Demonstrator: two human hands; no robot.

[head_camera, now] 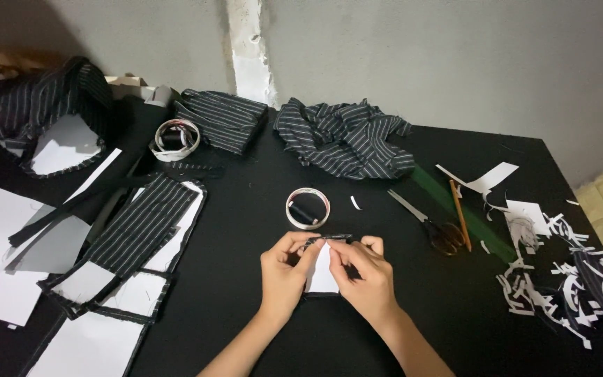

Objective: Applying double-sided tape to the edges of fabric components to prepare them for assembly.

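At the front middle of the black desk [246,230], the left hand [282,276] and the right hand [363,274] are close together, both pinched on a small fabric piece [322,274], white on its face with a dark striped edge along the top. Just beyond the fingers lies a white tape roll [308,207] with something black inside it. Scissors [430,225] and a pencil [460,215] lie to the right, with paper scraps [546,269] farther right. Striped fabric panels [130,237] lie to the left, and crumpled striped cloth [347,139] lies at the back.
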